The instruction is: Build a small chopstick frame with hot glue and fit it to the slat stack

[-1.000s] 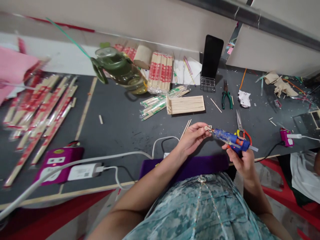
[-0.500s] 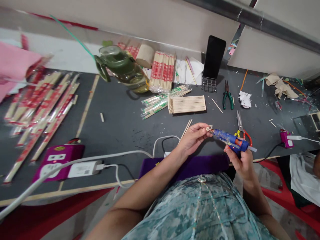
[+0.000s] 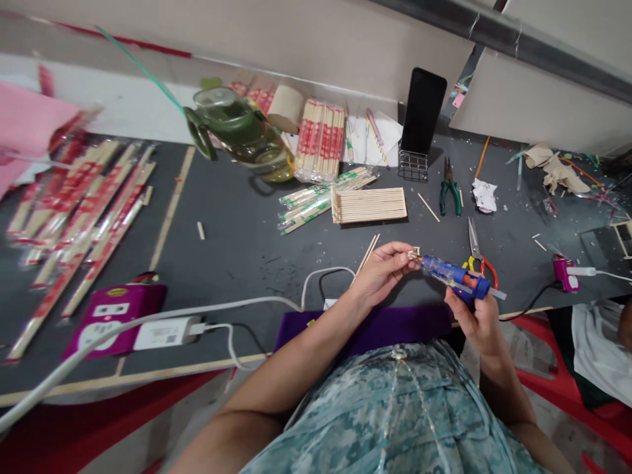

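Note:
My right hand (image 3: 474,316) is wrapped round the blue glue gun (image 3: 451,274), whose nozzle points left; a clear glue stick juts from its back end. My left hand (image 3: 382,271) pinches a small pale wooden piece (image 3: 415,252) right at the nozzle tip. How the piece and the nozzle touch is too small to tell. Beyond my hands lies a small tray of pale wooden sticks (image 3: 370,205). Two thin sticks (image 3: 368,255) rest on the table just beyond my left hand.
Scissors (image 3: 474,243) and green pliers (image 3: 449,191) lie right of centre, near a phone on a stand (image 3: 423,115). Wrapped chopsticks (image 3: 74,224), a jug (image 3: 247,135) and a purple power socket (image 3: 116,316) with white cables are leftward. A person sits far right.

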Demonstrator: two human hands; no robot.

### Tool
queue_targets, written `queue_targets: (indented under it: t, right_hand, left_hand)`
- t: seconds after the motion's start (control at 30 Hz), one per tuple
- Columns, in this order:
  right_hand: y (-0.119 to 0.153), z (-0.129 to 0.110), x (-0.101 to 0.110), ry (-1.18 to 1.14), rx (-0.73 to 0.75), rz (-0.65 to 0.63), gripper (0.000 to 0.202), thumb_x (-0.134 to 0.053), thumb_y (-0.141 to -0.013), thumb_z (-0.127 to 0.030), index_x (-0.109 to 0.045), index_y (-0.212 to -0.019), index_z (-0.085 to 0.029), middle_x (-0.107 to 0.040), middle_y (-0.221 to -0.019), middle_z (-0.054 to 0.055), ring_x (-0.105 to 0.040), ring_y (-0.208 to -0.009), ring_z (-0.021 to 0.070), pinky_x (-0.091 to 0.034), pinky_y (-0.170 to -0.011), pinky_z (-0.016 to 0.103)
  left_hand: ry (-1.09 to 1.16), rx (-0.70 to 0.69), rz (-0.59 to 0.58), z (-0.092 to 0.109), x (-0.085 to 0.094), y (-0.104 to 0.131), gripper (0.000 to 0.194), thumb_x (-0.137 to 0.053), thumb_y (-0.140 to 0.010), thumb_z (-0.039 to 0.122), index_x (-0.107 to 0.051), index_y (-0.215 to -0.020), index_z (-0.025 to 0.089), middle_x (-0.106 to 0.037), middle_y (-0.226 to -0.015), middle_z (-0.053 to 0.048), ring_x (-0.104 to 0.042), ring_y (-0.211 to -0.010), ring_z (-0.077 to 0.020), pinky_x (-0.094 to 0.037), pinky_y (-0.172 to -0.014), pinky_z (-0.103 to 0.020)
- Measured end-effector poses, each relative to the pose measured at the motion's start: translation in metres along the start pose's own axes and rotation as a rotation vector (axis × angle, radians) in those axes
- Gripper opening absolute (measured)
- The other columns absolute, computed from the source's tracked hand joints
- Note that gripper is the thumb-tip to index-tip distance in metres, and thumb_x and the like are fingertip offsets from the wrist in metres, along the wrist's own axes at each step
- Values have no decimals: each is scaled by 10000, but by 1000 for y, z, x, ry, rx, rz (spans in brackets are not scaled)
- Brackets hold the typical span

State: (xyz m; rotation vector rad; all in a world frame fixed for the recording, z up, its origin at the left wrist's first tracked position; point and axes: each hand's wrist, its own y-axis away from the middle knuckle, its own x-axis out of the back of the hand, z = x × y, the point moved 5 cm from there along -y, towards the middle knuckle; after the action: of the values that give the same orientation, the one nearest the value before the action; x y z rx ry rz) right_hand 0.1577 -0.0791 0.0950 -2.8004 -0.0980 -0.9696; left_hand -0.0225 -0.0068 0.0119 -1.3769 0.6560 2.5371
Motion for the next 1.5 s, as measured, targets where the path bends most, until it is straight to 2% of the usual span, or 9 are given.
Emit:
queue_targets:
  t: [0.33,0.73,0.97,1.5]
  right_hand:
    - [-1,-3,1,16,35,7,200,-630,-961,-341,-660,-1124,-229,-703,-1018,77,-693,-867,200,-600,-831,347]
    - [0,-2,2,12,34,10,204,-642,-948,-332,-666,-1130,-243,-709,-1063,83,-702,-922,224,-601,-854,367]
    - [-1,-3,3,-1,34,5,191,-639,-952,-317,-662,-1128,-247,-698,-1059,73,-696,-910,207,-599,-835,336]
    - [0,-3,5,8,31,10,194,-641,-950,-353,-669,-1098,-232,-701,-1046,77,-688,-880,205,-598,-833,351]
  left_hand:
    - [0,-1,0,0,0,0,351,-997,-565,278,-763,-782,132,-741,-737,-8,-659,-617,-74,-564,-685,-185]
    - [2,-1,-1,1,-1,0,349,-996,-565,271,-766,-787,131,-748,-745,-17,-662,-618,-78,-569,-693,-192]
    - [1,-3,-9,1,-2,0,338,-995,-566,272,-775,-785,142,-754,-746,-16,-666,-616,-77,-571,-685,-186]
    - [-1,7,-2,2,-2,1,343,-993,-573,281,-790,-812,140,-766,-771,-36,-679,-637,-92,-579,-701,-203]
